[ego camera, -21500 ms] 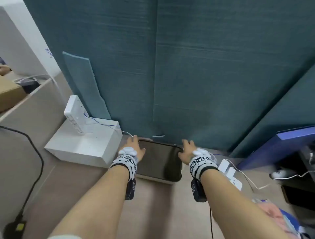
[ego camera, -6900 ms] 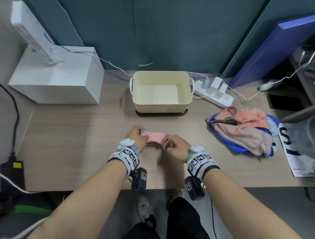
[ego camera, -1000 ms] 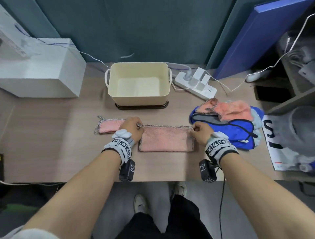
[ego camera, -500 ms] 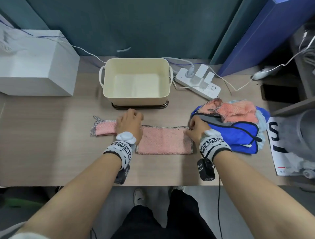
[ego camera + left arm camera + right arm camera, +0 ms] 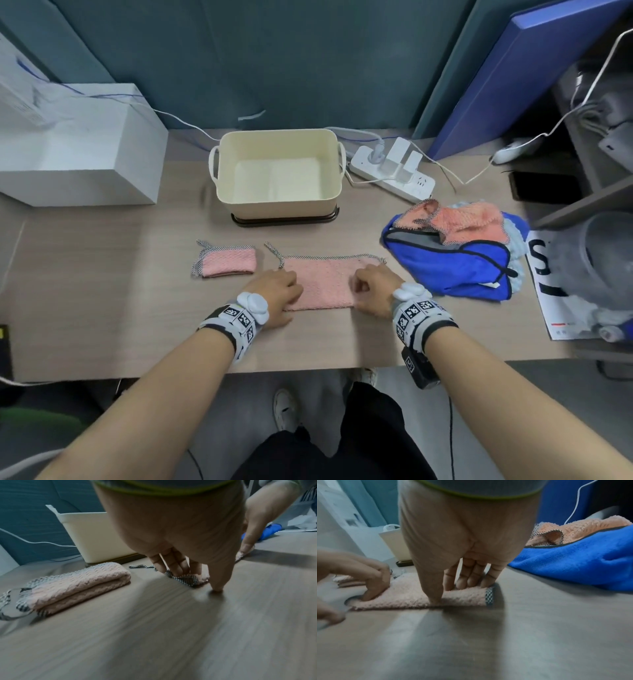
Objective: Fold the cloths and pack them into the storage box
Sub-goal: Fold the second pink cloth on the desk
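left hand (image 5: 274,291): pinches pink cloth (image 5: 325,284) (left edge, frame centre)
right hand (image 5: 373,291): pinches its right edge
storage box (image 5: 277,209): above

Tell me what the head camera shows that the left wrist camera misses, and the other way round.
Only the head view shows the inside of the cream storage box, the power strip and the orange cloth on the pile. Only the left wrist view shows the left hand from underneath, with its fingertips on the checkered edge of the pink cloth, and the layers of the folded pink cloth. Both show the box, both pink cloths and the right hand.
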A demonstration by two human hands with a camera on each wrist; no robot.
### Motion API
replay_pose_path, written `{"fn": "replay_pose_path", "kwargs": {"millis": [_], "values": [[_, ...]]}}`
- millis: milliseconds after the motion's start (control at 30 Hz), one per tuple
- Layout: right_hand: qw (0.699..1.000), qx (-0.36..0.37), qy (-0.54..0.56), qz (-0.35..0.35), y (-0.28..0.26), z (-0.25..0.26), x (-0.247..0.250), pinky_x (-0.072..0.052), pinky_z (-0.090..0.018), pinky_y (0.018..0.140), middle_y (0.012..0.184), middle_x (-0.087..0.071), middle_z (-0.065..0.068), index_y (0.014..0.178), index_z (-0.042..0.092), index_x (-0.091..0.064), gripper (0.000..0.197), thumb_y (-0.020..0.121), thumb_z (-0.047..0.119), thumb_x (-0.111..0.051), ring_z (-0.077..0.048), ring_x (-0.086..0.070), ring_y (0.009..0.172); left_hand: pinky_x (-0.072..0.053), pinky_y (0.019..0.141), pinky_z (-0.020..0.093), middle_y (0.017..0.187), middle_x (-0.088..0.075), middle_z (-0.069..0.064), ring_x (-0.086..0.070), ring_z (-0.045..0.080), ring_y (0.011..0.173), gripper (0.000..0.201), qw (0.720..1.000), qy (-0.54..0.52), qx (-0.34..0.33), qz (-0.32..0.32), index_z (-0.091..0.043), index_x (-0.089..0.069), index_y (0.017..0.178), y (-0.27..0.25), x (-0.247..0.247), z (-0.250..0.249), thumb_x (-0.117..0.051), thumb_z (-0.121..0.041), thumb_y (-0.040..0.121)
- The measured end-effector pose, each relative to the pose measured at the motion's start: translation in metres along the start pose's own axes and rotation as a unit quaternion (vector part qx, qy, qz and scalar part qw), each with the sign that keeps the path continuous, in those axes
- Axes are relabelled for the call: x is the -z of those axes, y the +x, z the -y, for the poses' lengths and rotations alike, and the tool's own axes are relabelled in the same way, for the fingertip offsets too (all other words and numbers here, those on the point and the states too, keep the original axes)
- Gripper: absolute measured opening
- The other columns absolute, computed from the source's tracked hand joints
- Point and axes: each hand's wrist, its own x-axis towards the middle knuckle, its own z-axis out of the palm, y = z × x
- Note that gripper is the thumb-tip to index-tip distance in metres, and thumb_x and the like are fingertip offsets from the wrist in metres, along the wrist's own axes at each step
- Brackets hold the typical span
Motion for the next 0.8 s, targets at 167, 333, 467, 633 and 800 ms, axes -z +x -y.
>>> {"fn": "replay_pose_path", "kwargs": {"millis": [167,333,467,633,800], "values": [[0.997,-0.004,-0.079,-0.026,-0.012,0.0,-0.021,-0.043,-0.034,0.081,0.105,-0.05,0.013,0.098,0.038,-0.049,0.045,0.066,0.048,-0.08,-0.016,-0.043,0.1,-0.049,0.067,0.039,0.09,-0.056,0.004,-0.054,0.028,0.08,0.014,0.998,-0.036,0.026,-0.053,-0.016,-0.06,0.083,-0.012,-0.021,0.0,-0.06,-0.012,0.07],[0.994,-0.009,-0.104,-0.036,-0.025,0.007,-0.037,-0.043,-0.035,0.082,0.106,-0.05,0.012,0.099,0.038,-0.047,0.044,0.068,0.049,-0.077,-0.017,-0.043,0.101,-0.049,0.07,0.041,0.089,-0.058,0.004,-0.05,0.027,0.081,0.014,0.984,-0.13,0.07,-0.095,-0.018,-0.049,0.09,-0.031,-0.035,-0.008,-0.051,-0.014,0.077],[0.994,-0.014,-0.106,-0.031,-0.032,0.009,-0.042,-0.037,-0.034,0.081,0.112,-0.055,0.011,0.098,0.039,-0.049,0.029,0.079,0.028,-0.068,-0.019,-0.047,0.108,-0.051,0.068,0.041,0.083,-0.06,0.001,-0.053,0.029,0.073,0.016,0.965,-0.206,0.112,-0.116,-0.028,-0.039,0.088,-0.045,-0.043,-0.014,-0.048,-0.016,0.084],[0.995,-0.024,-0.092,-0.01,-0.041,0.006,-0.044,-0.034,-0.036,0.095,0.122,-0.064,0.013,0.101,0.04,-0.062,0.022,0.087,0.025,-0.055,-0.021,-0.052,0.117,-0.054,0.066,0.038,0.077,-0.062,-0.002,-0.058,0.027,0.069,0.013,0.95,-0.239,0.163,-0.116,-0.033,-0.04,0.094,-0.054,-0.049,-0.018,-0.049,-0.024,0.092],[0.998,-0.043,-0.026,-0.044,-0.038,-0.007,-0.024,-0.044,-0.035,0.09,0.096,-0.07,0.009,0.09,0.034,-0.062,0.01,0.087,0.043,-0.06,-0.023,-0.062,0.092,-0.055,0.061,0.039,0.075,-0.064,0.0,-0.06,0.026,0.065,0.014,0.923,-0.259,0.225,-0.175,-0.035,-0.04,0.097,-0.049,-0.045,-0.013,-0.049,-0.025,0.093]]}}
